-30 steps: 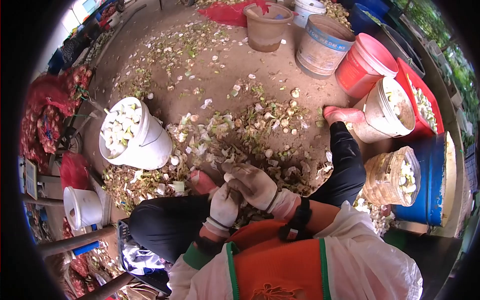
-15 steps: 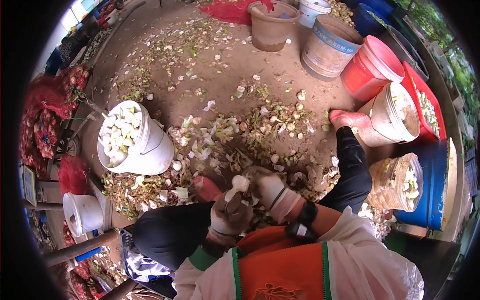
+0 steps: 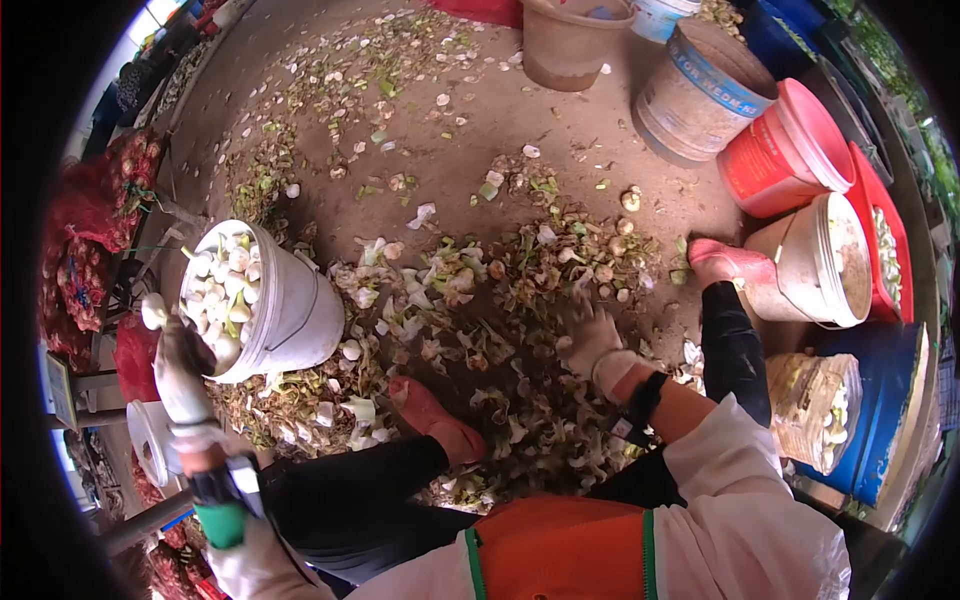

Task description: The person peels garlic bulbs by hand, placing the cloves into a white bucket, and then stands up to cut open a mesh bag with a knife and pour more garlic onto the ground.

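My left hand [image 3: 182, 365] is at the near left side of a white bucket [image 3: 310, 315] heaped with peeled white bulbs [image 3: 225, 290]. One white bulb [image 3: 154, 311] shows at its fingertips, at the bucket's left rim; the fingers are partly blurred. My right hand [image 3: 590, 338], in a pale, dirty glove, hovers over the peelings [image 3: 520, 350] on the ground between my feet. Its fingers are spread and nothing shows in them.
Right of my right foot [image 3: 730, 262] stand a white bucket [image 3: 790, 260], a red bucket [image 3: 785, 150], a clear container [image 3: 810, 400] and a blue drum [image 3: 885, 410]. Farther back is a brown bucket [image 3: 570, 45]. Red net bags [image 3: 95, 220] lie at the left.
The hands were together over my lap with a bulb. My left hand has swung left to the bucket with a bulb; my right hand has moved forward and opened. The view has shifted slightly.
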`<action>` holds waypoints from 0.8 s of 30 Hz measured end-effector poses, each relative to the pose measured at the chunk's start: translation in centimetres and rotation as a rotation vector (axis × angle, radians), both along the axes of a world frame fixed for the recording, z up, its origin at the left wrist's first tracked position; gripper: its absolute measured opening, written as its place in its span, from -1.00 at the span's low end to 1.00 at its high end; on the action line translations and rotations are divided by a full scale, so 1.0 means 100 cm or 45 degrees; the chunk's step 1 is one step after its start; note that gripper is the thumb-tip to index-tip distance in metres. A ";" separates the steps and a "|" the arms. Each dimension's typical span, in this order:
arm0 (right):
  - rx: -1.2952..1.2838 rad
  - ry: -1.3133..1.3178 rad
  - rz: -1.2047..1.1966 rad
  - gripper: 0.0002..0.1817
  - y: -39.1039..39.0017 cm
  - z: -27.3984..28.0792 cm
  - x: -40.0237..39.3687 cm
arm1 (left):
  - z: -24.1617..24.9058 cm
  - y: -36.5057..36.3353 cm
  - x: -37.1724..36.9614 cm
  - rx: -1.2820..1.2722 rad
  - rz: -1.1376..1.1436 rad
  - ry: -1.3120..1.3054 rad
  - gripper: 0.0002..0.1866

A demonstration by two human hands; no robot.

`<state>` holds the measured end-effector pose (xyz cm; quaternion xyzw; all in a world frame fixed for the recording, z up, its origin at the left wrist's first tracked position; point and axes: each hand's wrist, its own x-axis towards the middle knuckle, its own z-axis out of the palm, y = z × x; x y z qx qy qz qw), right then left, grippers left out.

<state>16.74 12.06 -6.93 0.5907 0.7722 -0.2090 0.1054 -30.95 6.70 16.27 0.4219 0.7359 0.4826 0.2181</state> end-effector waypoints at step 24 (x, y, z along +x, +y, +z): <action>0.356 1.074 -0.022 -0.53 -0.044 0.114 -0.032 | -0.171 -0.023 0.300 -0.047 -0.165 -2.025 -0.70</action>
